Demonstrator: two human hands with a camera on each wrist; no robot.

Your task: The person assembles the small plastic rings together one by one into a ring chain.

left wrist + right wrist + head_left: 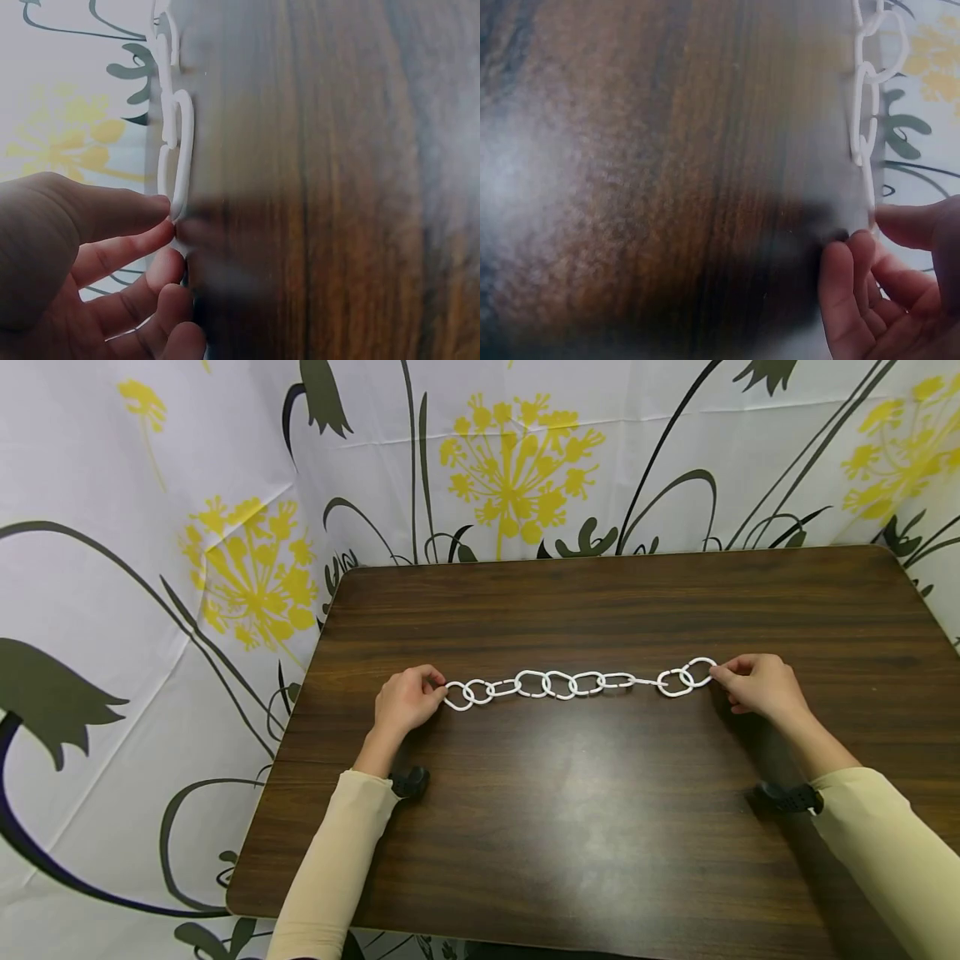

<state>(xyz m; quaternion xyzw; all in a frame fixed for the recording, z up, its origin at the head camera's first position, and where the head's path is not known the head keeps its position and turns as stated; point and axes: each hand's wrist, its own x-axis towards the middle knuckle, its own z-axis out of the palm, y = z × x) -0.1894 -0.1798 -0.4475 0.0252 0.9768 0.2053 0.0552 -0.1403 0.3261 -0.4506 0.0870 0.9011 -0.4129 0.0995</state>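
A chain of several white oval plastic links (531, 684) stretches nearly straight across the brown table, its right end a little higher in the head view. My left hand (407, 698) pinches the leftmost link between thumb and index finger; the left wrist view shows that link (184, 150) at the fingertips, with the other fingers loosely bent below. At the other end my right hand (761, 687) pinches the rightmost link (702, 670) between thumb and fingers. In the right wrist view the chain (864, 112) runs up and away from the right hand (885, 292).
The dark wood-grain table (585, 810) has its far edge against a white cloth (375, 452) with yellow and grey plant prints, which also hangs at the left. A dark band (410, 782) sits at the left wrist, another (787, 797) at the right.
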